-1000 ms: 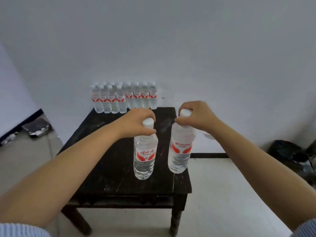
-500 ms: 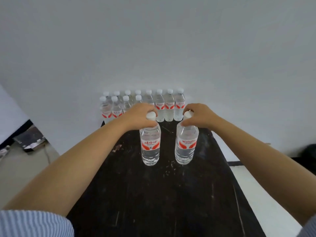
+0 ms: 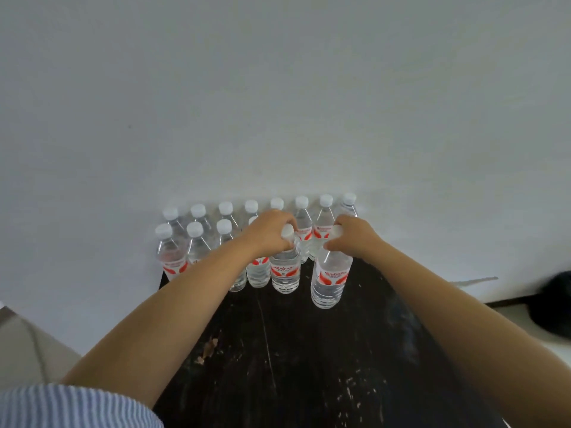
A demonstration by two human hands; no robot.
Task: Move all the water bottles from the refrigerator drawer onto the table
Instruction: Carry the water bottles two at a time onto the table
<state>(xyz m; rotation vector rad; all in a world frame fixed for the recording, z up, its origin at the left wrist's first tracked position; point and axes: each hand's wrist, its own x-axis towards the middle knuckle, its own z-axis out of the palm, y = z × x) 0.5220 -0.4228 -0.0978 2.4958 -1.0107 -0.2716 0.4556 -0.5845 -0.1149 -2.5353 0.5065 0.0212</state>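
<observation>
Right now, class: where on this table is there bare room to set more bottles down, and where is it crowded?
Free: the dark table in front of the two held bottles, left hand's and right hand's, toward the viewer. Crowded: the far edge, where two rows of bottles stand by the wall.

Right-hand bottle (image 3: 330, 278) label: red "Wahaha", somewhat blurred. Other bottles' label text unreadable.

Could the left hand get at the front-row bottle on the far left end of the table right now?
Probably not yet. The left hand is gripping the cap of a bottle it holds. The far-left front bottle stands with its cap exposed and nothing above it, so once the hand lets go the way looks free.
</observation>
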